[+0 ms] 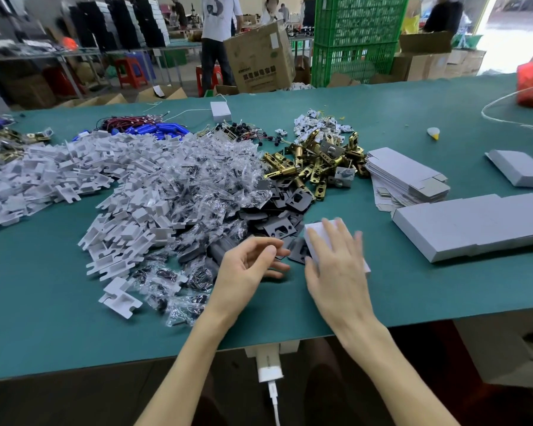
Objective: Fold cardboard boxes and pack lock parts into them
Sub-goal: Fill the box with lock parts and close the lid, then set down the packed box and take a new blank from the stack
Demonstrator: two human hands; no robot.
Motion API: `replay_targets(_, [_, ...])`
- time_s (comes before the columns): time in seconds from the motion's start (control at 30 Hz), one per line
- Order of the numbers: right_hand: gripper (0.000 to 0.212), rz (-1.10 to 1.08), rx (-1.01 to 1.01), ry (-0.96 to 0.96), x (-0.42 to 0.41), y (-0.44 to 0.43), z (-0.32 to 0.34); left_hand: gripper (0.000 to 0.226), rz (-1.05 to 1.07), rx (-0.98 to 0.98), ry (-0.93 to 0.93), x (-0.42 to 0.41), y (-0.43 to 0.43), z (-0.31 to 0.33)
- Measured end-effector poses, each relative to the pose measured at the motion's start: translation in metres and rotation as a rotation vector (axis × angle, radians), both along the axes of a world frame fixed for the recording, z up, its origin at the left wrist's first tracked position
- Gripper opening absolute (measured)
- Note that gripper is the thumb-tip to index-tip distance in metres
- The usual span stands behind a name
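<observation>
Two bare hands work at the near edge of a green table, and one small white box lies under one of them. The right hand rests flat on top of that box, fingers straight and slightly spread, though blurred. The left hand hovers just left of the box, palm turned up, fingers loosely curled and apart, holding nothing that shows.

Touching the box on its left and far sides is one heap of dark grey plates, too many to count. Beyond the box lies one heap of brass latches. Left of the box spreads one large heap of parts in clear bags, and farther left one heap of white plastic inserts.

Right of the box and beyond it sits one stack of flat box blanks. Directly right of the box, well apart, runs one row of closed boxes; their seams are too faint to count. One more closed box lies beyond that row.
</observation>
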State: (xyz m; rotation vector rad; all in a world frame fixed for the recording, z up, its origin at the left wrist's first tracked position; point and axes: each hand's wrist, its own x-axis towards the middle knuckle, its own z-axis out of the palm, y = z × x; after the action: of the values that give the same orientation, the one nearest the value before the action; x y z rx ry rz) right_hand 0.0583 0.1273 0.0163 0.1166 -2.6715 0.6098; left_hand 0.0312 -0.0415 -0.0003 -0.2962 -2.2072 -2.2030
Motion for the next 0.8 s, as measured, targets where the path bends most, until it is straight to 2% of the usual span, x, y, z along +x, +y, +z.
replay_targets(0.07, [0.052,0.224,-0.205,0.075,0.001,-0.015,0.002,0.019,-0.012,-0.005,0.020,0.000,0.000,0.000])
replay_targets(0.1, [0.053,0.313,-0.293,0.052,0.002,-0.023,0.004,0.019,-0.008,-0.019,0.039,0.001,-0.001,0.000])
replay_targets(0.2, [0.056,0.334,-0.437,-0.100,-0.005,-0.034,-0.001,0.021,0.012,-0.034,0.055,0.001,-0.002,0.000])
replay_targets(0.3, [0.057,0.224,-0.411,-0.155,-0.013,-0.025,-0.007,0.020,0.006,0.002,0.010,0.001,-0.001,-0.001])
replay_targets(0.4, [0.055,0.143,-0.350,-0.118,-0.012,-0.010,-0.012,0.019,0.013,-0.004,0.005,0.000,-0.001,-0.003])
replay_targets(0.53, [0.053,0.099,-0.337,-0.097,-0.013,0.012,-0.012,0.020,0.008,-0.025,0.003,-0.001,-0.001,-0.005])
replay_targets(0.8, [0.049,0.086,-0.316,-0.185,-0.024,0.063,-0.006,0.020,0.000,-0.068,0.007,-0.001,-0.002,-0.006])
